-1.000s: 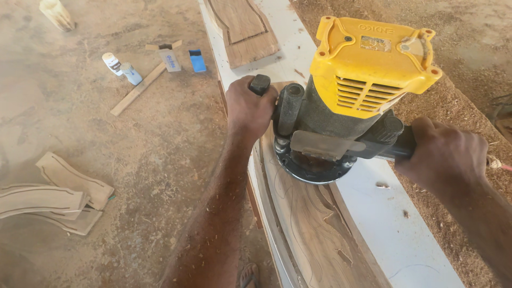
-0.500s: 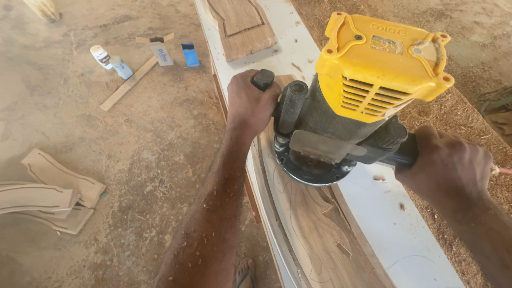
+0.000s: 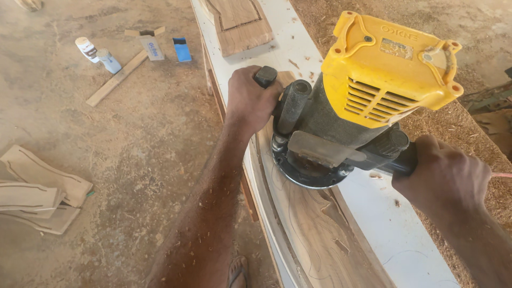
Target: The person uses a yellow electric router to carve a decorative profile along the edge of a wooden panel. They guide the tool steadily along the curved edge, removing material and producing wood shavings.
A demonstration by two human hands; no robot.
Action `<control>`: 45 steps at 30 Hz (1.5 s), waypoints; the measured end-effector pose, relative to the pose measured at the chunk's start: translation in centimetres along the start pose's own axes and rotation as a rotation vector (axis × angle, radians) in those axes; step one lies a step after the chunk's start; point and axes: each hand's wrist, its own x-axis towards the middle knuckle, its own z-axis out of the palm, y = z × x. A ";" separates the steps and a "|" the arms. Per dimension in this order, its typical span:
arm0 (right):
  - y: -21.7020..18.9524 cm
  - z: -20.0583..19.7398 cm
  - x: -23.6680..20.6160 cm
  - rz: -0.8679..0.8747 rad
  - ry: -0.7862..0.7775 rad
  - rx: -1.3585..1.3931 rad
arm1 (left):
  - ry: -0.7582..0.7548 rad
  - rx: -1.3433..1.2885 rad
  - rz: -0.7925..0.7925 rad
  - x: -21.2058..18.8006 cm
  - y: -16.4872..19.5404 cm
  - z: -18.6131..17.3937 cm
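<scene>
Yellow plastic caps the router (image 3: 362, 101), a grey-bodied machine whose round black base sits flat on a curved wooden workpiece (image 3: 314, 229) lying along the white desk (image 3: 394, 229). The left hand (image 3: 248, 98) is closed around the black knob on the router's left side, and the right hand (image 3: 445, 173) is closed around the black handle on its right side, so both grip the tool firmly. Fine sawdust clings to the left forearm. The workpiece follows the desk's left edge in a long bend, with a routed groove running near its outer rim and faint pencil lines on its face below the base.

At the far end of the desk lies a flat carved wooden panel (image 3: 240, 21) with a routed border, well apart from the router.

On the dusty floor to the left of the desk, a wooden strip (image 3: 117, 79) lies slanted, with two small bottles (image 3: 98, 53) just beside its upper end, a small open carton (image 3: 152, 45) near them and a blue box (image 3: 182, 49) next to that. Lower left, several curved wooden offcuts (image 3: 37, 189) are stacked together. A sandalled foot (image 3: 238, 272) shows at the bottom, close to the desk's left edge. Heaped sawdust (image 3: 469, 117) lies beyond the desk's right edge.
</scene>
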 end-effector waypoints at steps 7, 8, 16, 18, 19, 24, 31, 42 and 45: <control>-0.1 -0.5 -0.3 0.033 -0.031 0.001 | -0.007 0.014 0.021 0.5 0.1 0.4; 0.0 -0.5 -0.4 0.028 -0.031 -0.020 | -0.012 0.015 0.026 0.5 0.0 0.4; -0.1 -0.9 -1.2 0.044 -0.023 -0.025 | -0.059 -0.019 0.034 0.8 -0.4 0.5; -0.2 -1.1 -1.3 0.042 -0.009 -0.020 | -0.062 -0.015 0.051 1.0 -0.6 0.6; -0.3 -1.2 -1.3 0.040 -0.010 -0.035 | -0.060 -0.002 0.059 1.0 -0.6 0.7; 0.4 -1.0 -0.5 0.038 -0.152 -0.120 | -0.052 0.035 -0.012 1.1 -0.3 0.9; 3.1 2.1 2.7 -0.022 -0.057 -0.016 | 0.119 0.075 -0.023 -1.2 1.1 1.3; 3.2 2.5 5.2 -0.023 -0.058 -0.056 | 0.169 0.070 -0.110 -1.2 1.7 1.9; 3.4 2.6 5.7 -0.068 0.008 -0.036 | 0.160 0.044 -0.157 -1.3 1.9 2.0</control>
